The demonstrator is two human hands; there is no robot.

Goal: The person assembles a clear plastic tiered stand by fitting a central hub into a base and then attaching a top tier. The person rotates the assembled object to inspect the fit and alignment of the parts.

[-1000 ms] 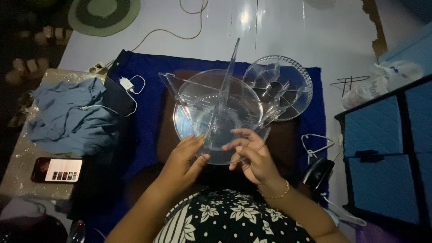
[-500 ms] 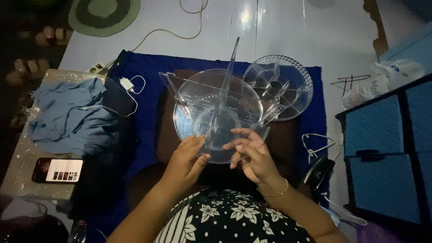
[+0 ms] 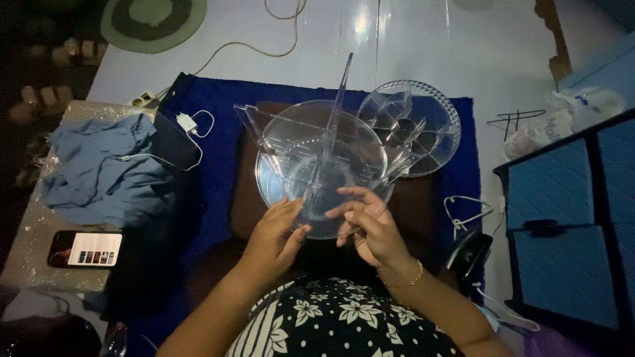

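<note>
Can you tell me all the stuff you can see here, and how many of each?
clear plastic organiser: 1, see-through, on the blue mat, held at its near rim
clear round tray: 1, see-through with dividers, right of the organiser
blue mat: 1, dark blue, on the floor
blue cloth: 1, pale blue, crumpled at left
phone: 1, screen lit, at left near the cloth
white charger: 1, white with cable, on the mat's left part
round rug: 1, green, top left
plastic bag: 1, whitish, at right
left hand: 1, on the organiser's rim
right hand: 1, with a bracelet, on the rim
</note>
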